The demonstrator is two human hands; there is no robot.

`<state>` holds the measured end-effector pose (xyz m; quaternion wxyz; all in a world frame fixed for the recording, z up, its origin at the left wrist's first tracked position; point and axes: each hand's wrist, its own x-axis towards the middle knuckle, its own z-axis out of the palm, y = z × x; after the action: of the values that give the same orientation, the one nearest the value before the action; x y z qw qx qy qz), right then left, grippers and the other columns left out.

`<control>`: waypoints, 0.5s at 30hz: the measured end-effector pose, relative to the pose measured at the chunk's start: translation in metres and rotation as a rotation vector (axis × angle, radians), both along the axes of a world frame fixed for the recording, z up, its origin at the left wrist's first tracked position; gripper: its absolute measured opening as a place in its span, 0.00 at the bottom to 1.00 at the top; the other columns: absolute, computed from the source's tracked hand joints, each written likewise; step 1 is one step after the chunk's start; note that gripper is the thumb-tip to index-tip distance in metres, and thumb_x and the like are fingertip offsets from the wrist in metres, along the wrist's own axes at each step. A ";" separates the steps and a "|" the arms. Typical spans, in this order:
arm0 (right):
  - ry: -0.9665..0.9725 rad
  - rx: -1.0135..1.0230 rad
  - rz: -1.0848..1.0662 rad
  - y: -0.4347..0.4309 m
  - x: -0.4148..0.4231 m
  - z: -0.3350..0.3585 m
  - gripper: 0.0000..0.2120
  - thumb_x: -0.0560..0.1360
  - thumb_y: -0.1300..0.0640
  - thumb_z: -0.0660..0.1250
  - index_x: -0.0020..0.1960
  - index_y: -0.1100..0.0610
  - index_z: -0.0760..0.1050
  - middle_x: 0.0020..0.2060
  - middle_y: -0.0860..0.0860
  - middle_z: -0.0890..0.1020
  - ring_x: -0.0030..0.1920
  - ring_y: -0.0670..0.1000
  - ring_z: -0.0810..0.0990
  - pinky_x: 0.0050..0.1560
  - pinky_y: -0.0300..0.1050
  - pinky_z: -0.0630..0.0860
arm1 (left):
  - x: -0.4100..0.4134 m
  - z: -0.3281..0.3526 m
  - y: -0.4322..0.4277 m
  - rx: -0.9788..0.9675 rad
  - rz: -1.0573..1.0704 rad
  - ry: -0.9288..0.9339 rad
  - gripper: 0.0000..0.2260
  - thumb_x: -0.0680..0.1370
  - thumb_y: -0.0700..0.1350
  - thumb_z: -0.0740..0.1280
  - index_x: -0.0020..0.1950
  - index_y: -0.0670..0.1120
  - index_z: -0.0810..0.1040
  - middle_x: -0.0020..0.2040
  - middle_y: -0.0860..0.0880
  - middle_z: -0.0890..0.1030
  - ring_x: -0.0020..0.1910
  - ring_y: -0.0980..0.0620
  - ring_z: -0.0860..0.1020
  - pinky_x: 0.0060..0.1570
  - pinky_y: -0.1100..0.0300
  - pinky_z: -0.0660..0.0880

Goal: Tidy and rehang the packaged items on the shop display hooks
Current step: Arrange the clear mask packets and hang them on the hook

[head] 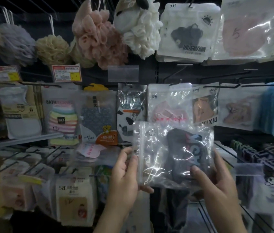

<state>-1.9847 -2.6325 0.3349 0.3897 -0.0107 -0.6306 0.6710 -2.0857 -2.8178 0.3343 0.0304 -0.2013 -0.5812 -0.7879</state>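
— What is being held in front of the shop display?

— A clear, crinkled plastic packet with a dark grey fabric item inside (175,153), off any hook, before the middle row of hanging packages. The left hand (124,182) pinches its perforated left edge in a closed grip; the right hand (217,185) clasps the lower right corner.

— And above?

— Pink (95,36) and white (139,29) mesh bath puffs hang overhead.

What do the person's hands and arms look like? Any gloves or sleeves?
Both are bare. The left hand and right hand wear no gloves, rings or watch that I can see. The forearms are bare too; no sleeve shows before the picture's bottom edge.
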 end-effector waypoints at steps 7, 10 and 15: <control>-0.003 0.029 -0.084 -0.009 -0.001 -0.004 0.35 0.86 0.65 0.61 0.84 0.37 0.59 0.69 0.49 0.80 0.59 0.42 0.86 0.52 0.37 0.84 | 0.009 0.004 0.009 -0.006 0.119 0.028 0.09 0.87 0.49 0.63 0.51 0.57 0.82 0.47 0.48 0.84 0.29 0.44 0.79 0.26 0.54 0.80; 0.009 0.058 -0.081 -0.011 0.001 -0.007 0.40 0.84 0.72 0.60 0.81 0.31 0.62 0.69 0.49 0.79 0.61 0.48 0.84 0.53 0.39 0.85 | 0.009 0.004 0.010 -0.002 0.155 0.020 0.09 0.87 0.50 0.63 0.50 0.57 0.81 0.50 0.40 0.83 0.28 0.41 0.78 0.26 0.53 0.80; -0.021 0.078 -0.163 -0.010 -0.005 -0.013 0.44 0.82 0.74 0.61 0.79 0.27 0.63 0.72 0.49 0.79 0.71 0.60 0.79 0.68 0.69 0.78 | 0.013 0.008 0.011 -0.001 0.209 0.029 0.10 0.88 0.50 0.63 0.49 0.62 0.79 0.47 0.58 0.85 0.23 0.45 0.77 0.25 0.53 0.78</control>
<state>-1.9893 -2.6426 0.3218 0.4365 -0.0540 -0.6575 0.6117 -2.0727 -2.8064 0.3421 0.1207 -0.1509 -0.5990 -0.7771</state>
